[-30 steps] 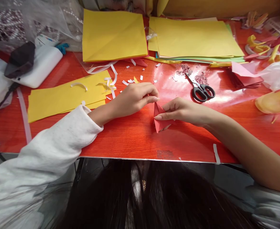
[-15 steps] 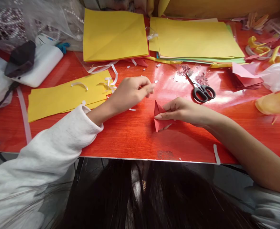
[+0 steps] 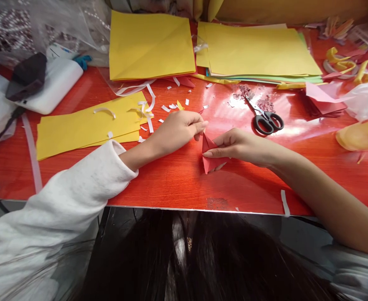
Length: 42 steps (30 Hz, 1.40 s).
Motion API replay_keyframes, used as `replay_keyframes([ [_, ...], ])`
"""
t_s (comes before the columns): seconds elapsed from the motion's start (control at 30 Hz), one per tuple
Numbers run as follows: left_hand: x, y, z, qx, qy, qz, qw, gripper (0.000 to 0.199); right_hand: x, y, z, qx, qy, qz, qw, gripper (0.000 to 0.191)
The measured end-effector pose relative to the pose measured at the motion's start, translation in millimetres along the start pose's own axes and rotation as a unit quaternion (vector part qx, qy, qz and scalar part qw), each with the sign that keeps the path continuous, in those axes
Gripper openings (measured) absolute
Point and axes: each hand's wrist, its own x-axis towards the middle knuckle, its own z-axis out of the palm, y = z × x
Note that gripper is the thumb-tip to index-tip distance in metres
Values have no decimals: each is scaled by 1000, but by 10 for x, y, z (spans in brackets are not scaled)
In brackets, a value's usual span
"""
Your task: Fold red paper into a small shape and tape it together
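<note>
Between the thumb and fingers of my right hand [image 3: 240,146] is a folded piece of red paper [image 3: 209,161], its pointed tip upward. Just above and left of that tip is my left hand [image 3: 180,127], thumb and fingers pinched together. A thin dark reddish sliver shows above the left fingertips; what the pinch holds is too small to name. Small white paper scraps [image 3: 166,108] and a little yellow scrap [image 3: 180,105] lie on the red table beyond the left hand. Black-handled scissors [image 3: 267,121] rest beyond my right hand, with reddish crumbs by their blades.
Yellow paper strips [image 3: 86,125] lie at the left, under curled white offcuts. Stacks of yellow sheets [image 3: 152,46] and coloured paper [image 3: 259,50] stand along the back. At right are pink paper squares [image 3: 325,100] and a yellowish container [image 3: 359,136]. A white device [image 3: 52,85] is at far left.
My left hand has come down and slightly right, to the tip of the folded red paper, uncovering white and yellow scraps. My right hand keeps its hold in the same place.
</note>
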Motion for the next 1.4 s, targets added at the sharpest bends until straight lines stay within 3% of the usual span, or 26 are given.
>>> replay_keyframes([
  [0.1,3,1,-25,5,2,9,1000,30,2,7,3,-4,10,5,1000,29],
  [0.2,-15,22,-13,35,-31,42,998,22,1,13,13,17,21,-2,1000,26],
  [0.27,-28,37,4,48,-38,64,996,19,-1,14,24,63,-1,-10,998,23],
  [0.37,-37,46,20,52,-6,79,995,22,2,19,42,125,-39,-21,991,22],
  [0.6,-12,13,31,40,17,58,997,25,29,64,54,172,-46,-44,983,19],
  [0.83,8,2,27,41,16,57,997,24,-1,15,4,204,-50,-24,977,20],
  [1.13,23,-39,-12,46,33,72,996,24,-34,81,-76,248,-128,-30,960,22],
  [1.4,26,-37,-43,55,36,72,995,27,-38,29,-52,255,-90,1,963,26],
])
